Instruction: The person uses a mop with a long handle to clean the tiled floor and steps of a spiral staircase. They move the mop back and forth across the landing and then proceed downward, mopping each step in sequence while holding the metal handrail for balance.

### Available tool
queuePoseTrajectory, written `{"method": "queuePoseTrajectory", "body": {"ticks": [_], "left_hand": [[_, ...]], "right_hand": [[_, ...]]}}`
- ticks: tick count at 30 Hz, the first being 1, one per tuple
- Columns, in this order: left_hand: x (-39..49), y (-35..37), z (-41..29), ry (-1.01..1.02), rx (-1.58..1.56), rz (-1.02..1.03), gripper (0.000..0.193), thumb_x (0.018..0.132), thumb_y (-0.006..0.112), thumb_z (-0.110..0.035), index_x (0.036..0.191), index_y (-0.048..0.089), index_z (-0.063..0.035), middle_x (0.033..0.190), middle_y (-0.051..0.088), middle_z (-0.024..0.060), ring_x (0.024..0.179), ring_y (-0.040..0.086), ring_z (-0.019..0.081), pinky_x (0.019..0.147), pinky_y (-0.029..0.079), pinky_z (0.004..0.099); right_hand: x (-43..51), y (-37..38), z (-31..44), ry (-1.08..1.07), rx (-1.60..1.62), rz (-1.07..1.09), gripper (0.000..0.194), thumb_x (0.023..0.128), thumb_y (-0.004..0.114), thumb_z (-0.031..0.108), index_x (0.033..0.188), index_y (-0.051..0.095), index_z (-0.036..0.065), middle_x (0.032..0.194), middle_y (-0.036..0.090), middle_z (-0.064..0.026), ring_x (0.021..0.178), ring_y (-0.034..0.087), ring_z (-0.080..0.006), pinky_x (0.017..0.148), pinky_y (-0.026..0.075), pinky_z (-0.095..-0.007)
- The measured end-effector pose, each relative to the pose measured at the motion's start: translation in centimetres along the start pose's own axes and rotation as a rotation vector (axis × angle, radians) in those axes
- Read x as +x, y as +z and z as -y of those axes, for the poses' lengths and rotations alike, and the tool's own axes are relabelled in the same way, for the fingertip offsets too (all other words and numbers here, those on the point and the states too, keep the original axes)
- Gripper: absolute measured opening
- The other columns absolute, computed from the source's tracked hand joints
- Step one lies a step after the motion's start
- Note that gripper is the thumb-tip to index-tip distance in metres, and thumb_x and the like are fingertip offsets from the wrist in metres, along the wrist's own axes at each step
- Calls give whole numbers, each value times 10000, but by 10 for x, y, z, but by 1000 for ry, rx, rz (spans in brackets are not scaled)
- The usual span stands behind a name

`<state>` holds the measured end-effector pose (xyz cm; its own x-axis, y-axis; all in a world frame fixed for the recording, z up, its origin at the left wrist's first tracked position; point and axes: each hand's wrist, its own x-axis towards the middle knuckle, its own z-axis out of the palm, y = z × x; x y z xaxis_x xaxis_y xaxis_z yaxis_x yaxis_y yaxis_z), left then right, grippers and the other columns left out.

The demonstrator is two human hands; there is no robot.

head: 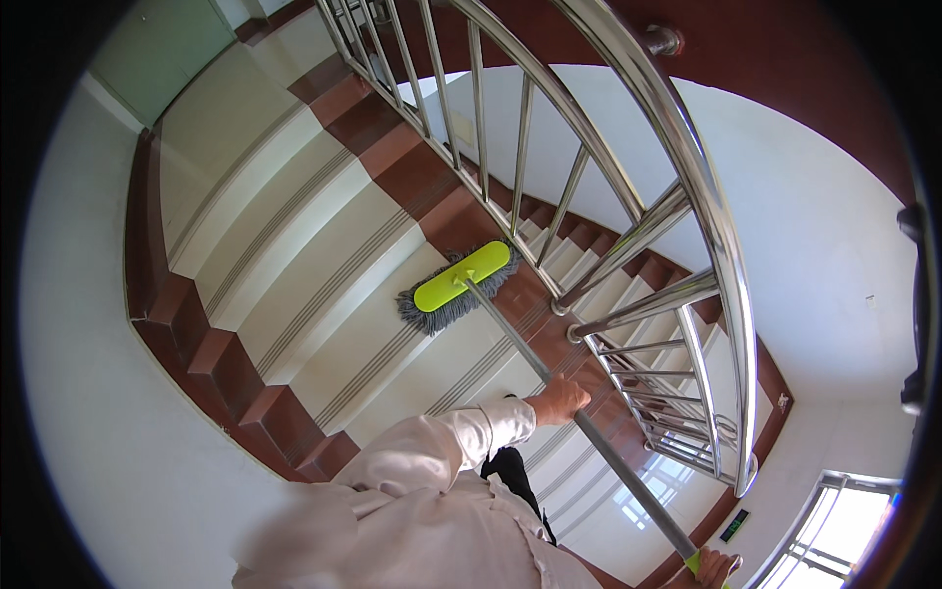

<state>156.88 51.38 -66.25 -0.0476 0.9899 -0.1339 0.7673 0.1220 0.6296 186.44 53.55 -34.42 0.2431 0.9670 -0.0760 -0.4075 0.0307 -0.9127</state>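
Note:
A flat mop head (462,277) with a lime-green plate and grey yarn fringe lies on a stair tread. Its right end reaches over the red-brown tile border close to the railing's foot. From it a grey mop handle (624,471) slopes back towards me. My left hand (561,400) grips this handle around its middle. At the bottom right, my right hand (715,568) is closed around the upper end by the green grip, partly cut off by the picture's rim. The cream stair treads (309,294) carry dark grooved strips along their edges.
A stainless steel railing (725,243) curves along the right side of the flight. Beyond it, another flight of stairs (581,265) descends. On the left runs a white wall (81,353) with stepped red-brown skirting (224,361). A green door (158,59) stands at the upper left, a window (828,537) at the lower right.

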Motion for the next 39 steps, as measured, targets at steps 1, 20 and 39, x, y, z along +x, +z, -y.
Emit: {"method": "queuePoseTrajectory", "body": {"ticks": [1,20,39], "left_hand": [[-7,2,-7,6,-24,4,74,769,654,-165,742,588,-187,671,655,30,731,669,269,770,401,469],[-86,-49,-66,145,-308,33,146,726,673,-98,837,586,-137,789,643,97,803,649,353,679,485,492],[-299,-13,54,-475,-408,-550,171,728,705,-185,864,615,-130,697,642,68,689,647,325,619,483,437]], "right_hand": [[-2,-4,6,15,43,-3,435,977,488,55,612,285,179,531,195,39,477,214,-105,557,318,-289],[87,-137,63,-315,-220,344,189,903,624,110,780,489,60,616,472,18,498,439,-127,572,471,-383],[-34,163,-81,444,220,1201,59,989,426,22,984,469,63,522,304,40,405,244,-30,483,275,-207]]}}
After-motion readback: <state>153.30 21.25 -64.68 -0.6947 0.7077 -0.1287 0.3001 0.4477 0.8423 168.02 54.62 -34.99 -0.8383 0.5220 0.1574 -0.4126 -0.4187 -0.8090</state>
